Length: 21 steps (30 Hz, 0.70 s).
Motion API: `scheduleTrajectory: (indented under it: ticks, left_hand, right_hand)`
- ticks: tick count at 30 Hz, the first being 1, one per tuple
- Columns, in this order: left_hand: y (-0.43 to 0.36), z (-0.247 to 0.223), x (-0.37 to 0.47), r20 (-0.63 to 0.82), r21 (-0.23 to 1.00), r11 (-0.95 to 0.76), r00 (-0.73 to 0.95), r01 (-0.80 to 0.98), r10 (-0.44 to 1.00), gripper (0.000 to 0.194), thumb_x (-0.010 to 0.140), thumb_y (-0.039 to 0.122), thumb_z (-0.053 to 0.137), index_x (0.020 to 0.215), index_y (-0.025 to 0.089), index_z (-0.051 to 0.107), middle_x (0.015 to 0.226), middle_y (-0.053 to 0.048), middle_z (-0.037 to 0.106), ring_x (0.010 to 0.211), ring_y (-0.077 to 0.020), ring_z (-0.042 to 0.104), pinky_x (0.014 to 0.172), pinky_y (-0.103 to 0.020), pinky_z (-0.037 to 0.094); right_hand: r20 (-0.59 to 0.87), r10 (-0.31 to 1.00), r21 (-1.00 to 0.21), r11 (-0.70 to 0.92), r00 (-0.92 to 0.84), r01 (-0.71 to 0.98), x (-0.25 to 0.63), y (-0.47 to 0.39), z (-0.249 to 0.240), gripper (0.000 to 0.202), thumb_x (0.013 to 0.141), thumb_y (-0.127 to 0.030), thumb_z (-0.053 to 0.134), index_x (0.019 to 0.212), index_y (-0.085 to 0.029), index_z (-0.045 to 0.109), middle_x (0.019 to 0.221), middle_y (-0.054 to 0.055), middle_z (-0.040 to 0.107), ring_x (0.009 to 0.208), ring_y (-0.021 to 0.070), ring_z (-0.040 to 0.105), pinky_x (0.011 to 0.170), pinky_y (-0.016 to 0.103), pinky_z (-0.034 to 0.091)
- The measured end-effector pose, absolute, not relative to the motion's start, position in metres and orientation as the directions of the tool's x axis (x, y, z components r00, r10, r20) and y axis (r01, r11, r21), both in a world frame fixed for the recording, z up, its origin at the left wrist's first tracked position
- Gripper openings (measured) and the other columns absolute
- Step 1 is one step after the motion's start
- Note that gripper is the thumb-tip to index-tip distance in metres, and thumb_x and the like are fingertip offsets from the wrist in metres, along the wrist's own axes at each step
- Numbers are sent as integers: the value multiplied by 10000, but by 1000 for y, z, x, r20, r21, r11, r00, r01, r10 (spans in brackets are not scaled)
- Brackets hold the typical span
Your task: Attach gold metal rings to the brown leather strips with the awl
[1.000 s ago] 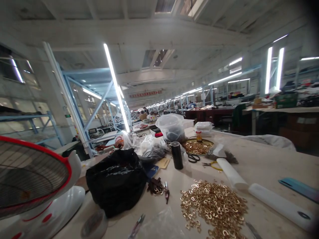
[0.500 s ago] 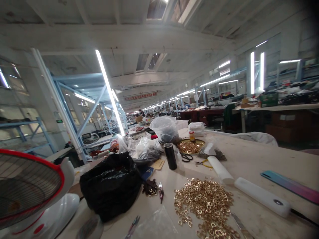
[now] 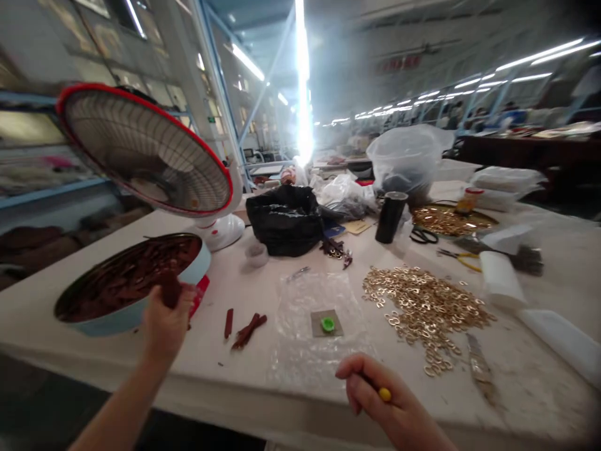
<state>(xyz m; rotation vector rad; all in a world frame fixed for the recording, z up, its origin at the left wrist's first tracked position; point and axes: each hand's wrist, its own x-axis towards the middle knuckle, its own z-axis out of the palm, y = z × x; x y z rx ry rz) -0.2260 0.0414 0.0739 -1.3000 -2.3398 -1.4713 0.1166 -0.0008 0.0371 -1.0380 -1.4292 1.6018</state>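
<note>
My left hand (image 3: 164, 319) is closed round a bundle of dark red-brown strips (image 3: 169, 288), beside the front rim of a round light-blue tin (image 3: 200, 264) full of similar strips. My right hand (image 3: 375, 391) curls round a thin tool with a yellow end (image 3: 385, 394), most of it hidden in the fingers. Just beyond that hand, a small grey square (image 3: 319, 326) with a green blob (image 3: 327, 324) on it lies on a clear plastic sheet (image 3: 293, 351). Several brown strips (image 3: 248, 332) lie on the table between my hands. Gold rings (image 3: 422, 307) are heaped at right.
A red-rimmed fan (image 3: 154, 156) stands behind the tin. Across the table are a black bag (image 3: 286, 222), a black cylinder (image 3: 390, 219), scissors (image 3: 424, 235), yellow-handled pliers (image 3: 467, 260) and a tray of gold parts (image 3: 451, 220). A knife (image 3: 479, 369) lies right of the rings.
The view has turned down and left. Both hands, the tin, the loose strips and the green blob now show; the fan appears more fully.
</note>
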Motion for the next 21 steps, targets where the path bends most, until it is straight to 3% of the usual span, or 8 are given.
scheduleTrajectory:
  ticks: [1,6,11,14,16,21]
  left_hand:
    - [30,53,-226,437,724,201,-664,660,608,256,738,379,617,849,151,581,643,28,570,604,-159,569,604,-314,462]
    - [13,-35,-221,257,856,248,-791,453,555,250,615,412,648,690,193,555,571,7,563,622,-226,564,623,-342,419]
    - [15,-33,-215,69,973,139,-810,184,583,241,607,387,655,680,176,566,589,-1,588,572,-179,552,573,-310,425]
    - [20,-7,-189,-78,997,60,-714,-50,696,190,625,319,653,680,166,556,550,17,570,525,-148,561,543,-290,464]
    - [23,9,-159,-158,978,41,-591,-206,791,157,647,267,643,750,159,594,671,-9,634,614,-143,606,635,-298,506]
    - [26,24,-76,-387,820,199,-263,-537,884,144,707,244,598,787,149,671,703,-39,682,668,-144,631,673,-288,530]
  right_hand:
    - [-101,909,-994,-111,-404,-1,119,-4,37,329,786,-500,517,833,-180,573,553,-31,490,538,107,441,562,239,359]
    - [-120,914,-993,-112,-387,45,135,-12,29,351,775,-532,514,831,-194,591,550,-21,501,545,124,449,561,249,357]
    - [-108,919,-994,-103,-380,33,137,-10,19,322,788,-503,503,837,-196,585,556,-19,512,547,127,458,556,249,361]
    - [-84,900,-996,-82,-427,23,131,-6,15,278,819,-447,473,853,-187,567,564,-25,494,549,120,457,558,246,364]
    - [-58,887,-998,-42,-459,44,126,-1,13,239,832,-397,463,871,-180,554,580,-30,474,555,115,448,558,242,363]
    - [-16,907,-989,49,-421,143,119,12,12,211,824,-311,477,955,-160,546,646,-29,456,559,102,401,531,232,337]
